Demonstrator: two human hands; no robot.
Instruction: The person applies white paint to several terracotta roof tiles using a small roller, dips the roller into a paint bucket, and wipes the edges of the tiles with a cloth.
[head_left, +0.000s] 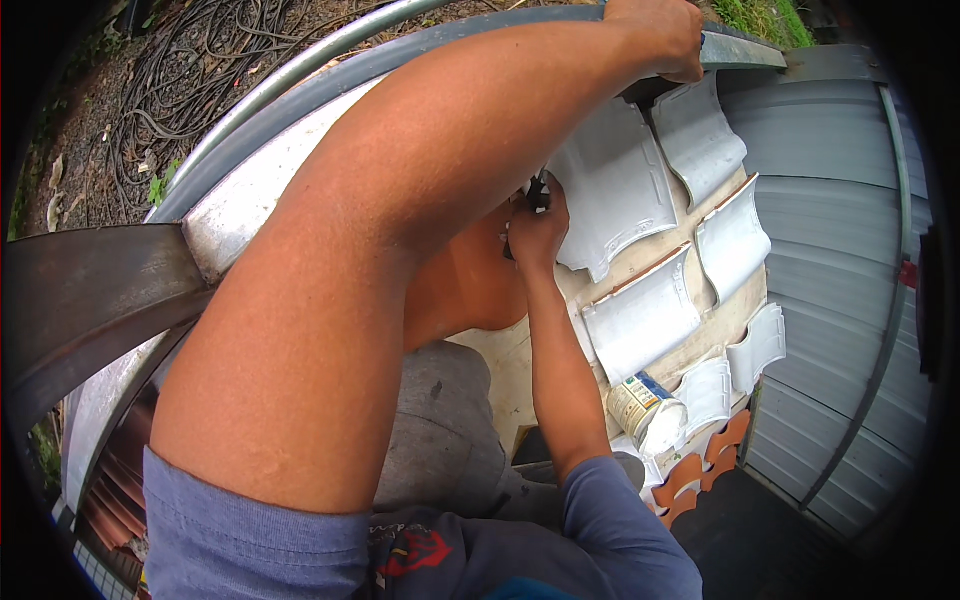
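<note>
My left hand is at the top right, at the end of an arm that crosses the view. Its fingers are curled by the edge of a metal beam, and what they hold is mostly hidden. Close to my bent bare knee, my right hand is closed around a small black object, largely covered by the fingers and left arm. Beside that hand lies a large white-coated roof tile. More curved white tiles rest on the pale board, apart from each other.
A white paint tub with a coloured label stands among the lower tiles. Bare terracotta tiles are at the lower right. Grey metal sheeting borders the right. A curved metal rail and tangled black cables are at upper left.
</note>
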